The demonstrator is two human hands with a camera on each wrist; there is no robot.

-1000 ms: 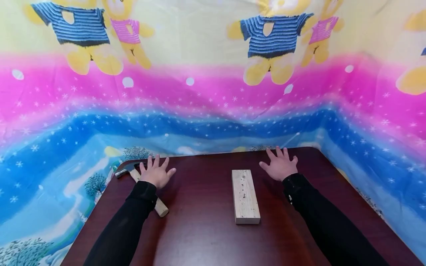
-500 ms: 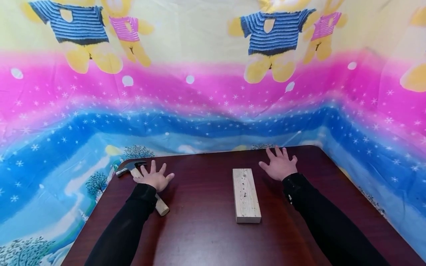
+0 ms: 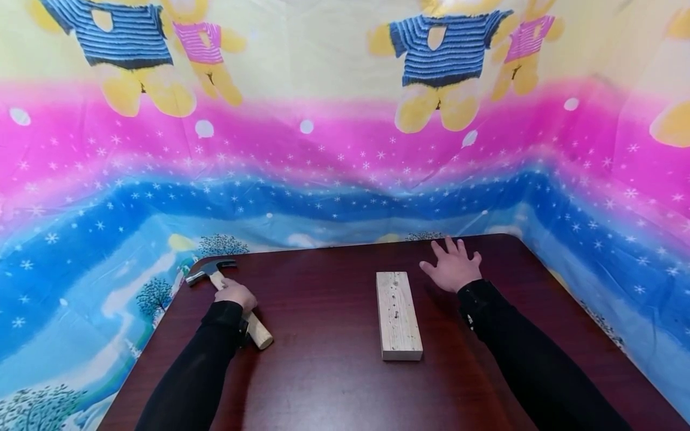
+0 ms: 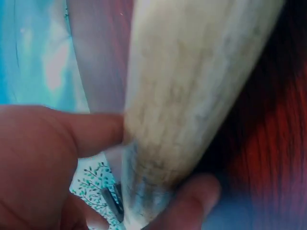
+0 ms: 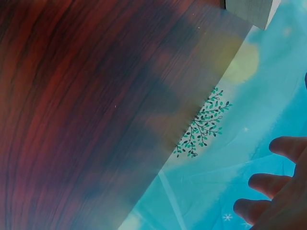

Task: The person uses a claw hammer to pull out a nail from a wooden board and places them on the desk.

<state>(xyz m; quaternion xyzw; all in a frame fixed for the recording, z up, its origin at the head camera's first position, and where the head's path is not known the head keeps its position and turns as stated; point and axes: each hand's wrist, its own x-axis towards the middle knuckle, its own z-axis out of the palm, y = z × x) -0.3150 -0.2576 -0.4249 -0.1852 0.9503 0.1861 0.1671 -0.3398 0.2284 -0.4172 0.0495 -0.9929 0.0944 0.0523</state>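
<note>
A claw hammer (image 3: 209, 273) with a pale wooden handle (image 3: 259, 335) lies at the table's far left corner. My left hand (image 3: 236, 294) curls round the middle of that handle; up close the thumb (image 4: 86, 132) and a finger (image 4: 192, 199) wrap the handle (image 4: 182, 96). A light wooden block (image 3: 398, 315) with small holes and a nail along its top lies lengthwise at mid-table. My right hand (image 3: 453, 266) rests flat on the table, fingers spread, just right of the block's far end. Its fingertips (image 5: 283, 146) show near the table edge.
The dark red wooden table (image 3: 334, 383) has rounded far corners. A bright printed cloth (image 3: 323, 167) with bears and snowflakes hangs close behind and round both sides. The block's corner (image 5: 249, 10) shows at the top of the right wrist view.
My left hand, earlier flat with fingers spread beside the hammer, has slid left and curled round the handle. The right hand and the block have stayed where they were.
</note>
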